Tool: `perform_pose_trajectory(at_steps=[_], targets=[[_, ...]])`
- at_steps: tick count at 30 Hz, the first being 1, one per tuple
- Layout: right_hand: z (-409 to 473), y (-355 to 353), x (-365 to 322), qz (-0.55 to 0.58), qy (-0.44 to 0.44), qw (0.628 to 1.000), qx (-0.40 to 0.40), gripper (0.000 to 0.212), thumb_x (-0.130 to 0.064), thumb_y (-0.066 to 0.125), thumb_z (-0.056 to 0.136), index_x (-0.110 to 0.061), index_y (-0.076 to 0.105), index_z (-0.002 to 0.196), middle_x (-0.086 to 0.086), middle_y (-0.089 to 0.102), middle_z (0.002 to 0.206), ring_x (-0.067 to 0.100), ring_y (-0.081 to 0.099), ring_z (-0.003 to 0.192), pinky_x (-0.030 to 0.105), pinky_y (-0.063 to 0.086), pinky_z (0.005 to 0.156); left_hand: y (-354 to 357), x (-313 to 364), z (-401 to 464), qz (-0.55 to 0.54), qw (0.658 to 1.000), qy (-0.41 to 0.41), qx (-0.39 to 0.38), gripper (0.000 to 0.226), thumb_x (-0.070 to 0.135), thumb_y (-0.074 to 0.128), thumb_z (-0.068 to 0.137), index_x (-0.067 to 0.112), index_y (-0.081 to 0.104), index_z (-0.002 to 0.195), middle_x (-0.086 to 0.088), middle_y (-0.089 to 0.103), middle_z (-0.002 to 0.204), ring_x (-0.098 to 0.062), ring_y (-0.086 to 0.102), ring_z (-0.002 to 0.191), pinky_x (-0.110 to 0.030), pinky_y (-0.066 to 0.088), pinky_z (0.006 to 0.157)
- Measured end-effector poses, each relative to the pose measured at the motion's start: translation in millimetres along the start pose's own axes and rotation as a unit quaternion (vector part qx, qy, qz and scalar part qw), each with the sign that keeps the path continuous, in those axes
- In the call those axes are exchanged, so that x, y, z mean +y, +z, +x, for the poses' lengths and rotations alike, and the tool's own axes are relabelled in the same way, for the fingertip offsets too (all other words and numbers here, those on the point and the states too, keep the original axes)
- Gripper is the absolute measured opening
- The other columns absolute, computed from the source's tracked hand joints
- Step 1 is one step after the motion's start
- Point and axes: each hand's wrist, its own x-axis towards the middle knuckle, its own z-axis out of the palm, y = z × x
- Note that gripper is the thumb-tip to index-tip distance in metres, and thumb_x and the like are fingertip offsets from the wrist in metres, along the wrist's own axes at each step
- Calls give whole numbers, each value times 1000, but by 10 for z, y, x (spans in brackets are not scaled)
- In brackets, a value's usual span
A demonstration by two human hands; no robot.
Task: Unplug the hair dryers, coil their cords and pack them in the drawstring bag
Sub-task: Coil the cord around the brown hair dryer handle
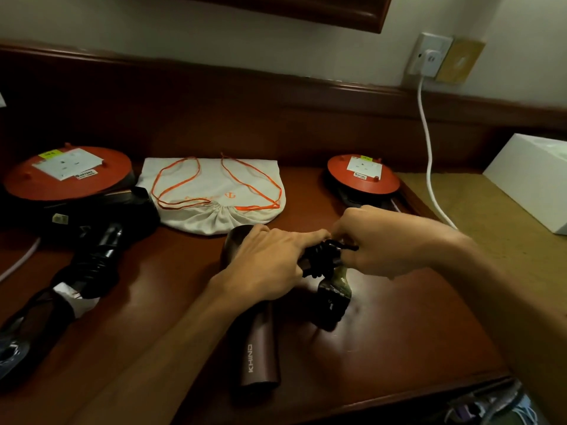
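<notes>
A brown hair dryer (259, 357) marked KHIND lies on the wooden desk (399, 332), barrel toward me. My left hand (270, 262) rests over its body and holds it down. My right hand (377, 240) pinches its black cord (322, 256), which is wound in loops round the handle; the black plug (331, 305) hangs off below. A second, black hair dryer (98, 259) with its cord coiled round the handle lies at the left. The white drawstring bag (214, 191) with orange strings lies flat behind the hands.
Two red extension reels stand on the desk, one at the back left (67, 176) and one at the back right (362, 176). A white cable (429, 154) runs from a wall socket (429, 53) down to the right. A white box (534, 176) sits far right.
</notes>
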Motion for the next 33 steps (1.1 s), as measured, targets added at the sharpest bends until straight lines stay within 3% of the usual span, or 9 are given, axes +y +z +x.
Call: perform_pose_trajectory(at_steps=[7,10,12,16,19,22,25,29,33], targets=[[-68,140,105,199,-10,980,-19,20,0,58,95,-9,66,111,12,73,82,20,74,63,37,64,66,-77,-29,42,-12,999,-12,-28,68,16,55,95,50,37,151,9,69,119,-18,56,112,-36,30,100],[-151,143,113,282,-11,958,-43,35,3,53,98,-14,59,128,11,73,99,23,76,77,40,64,74,-118,-138,-16,-33,999,-12,10,69,7,50,96,53,43,147,22,58,86,-10,43,90,-30,23,86],[-201,188,96,259,-3,965,-35,37,-1,52,101,-22,53,131,4,71,100,21,76,79,39,65,71,-106,-191,-48,-37,999,-3,25,74,4,50,93,56,43,146,22,50,76,-8,41,84,-28,21,82],[-383,140,87,66,19,998,11,8,-22,52,103,-29,56,104,-4,68,89,5,74,68,39,63,68,-26,-262,-44,-31,998,13,61,81,3,50,86,59,42,143,16,60,85,-6,44,83,-28,25,88],[-447,73,73,51,19,998,-17,11,-27,52,104,-28,59,113,-4,68,90,6,74,65,37,63,66,24,-270,-24,-16,997,11,80,78,4,51,88,57,41,145,17,58,84,-6,46,83,-29,25,88],[-397,52,93,183,-52,979,-80,33,-20,51,106,-30,56,136,6,75,84,18,74,67,37,63,63,-15,-316,-23,-57,995,5,82,79,1,52,84,54,49,141,12,59,75,-6,52,76,-30,32,81],[-315,126,222,304,-97,942,-104,46,-21,51,105,-45,49,144,14,73,76,37,69,63,48,61,62,-49,-539,-42,-168,983,0,67,81,1,46,78,55,54,138,7,73,102,-12,67,95,-42,55,85],[-1,560,389,302,-108,944,-81,23,-28,54,104,-20,70,118,8,64,64,19,53,48,32,46,50,-71,-647,-74,-219,974,27,46,68,4,43,87,48,60,136,15,66,133,-8,57,129,-46,49,108],[280,807,459,258,-88,962,-34,45,-41,54,102,-6,68,77,0,58,56,15,51,46,27,42,51,-83,-642,-77,-239,970,28,40,61,0,46,98,44,63,136,12,65,135,-8,55,132,-43,48,111]])
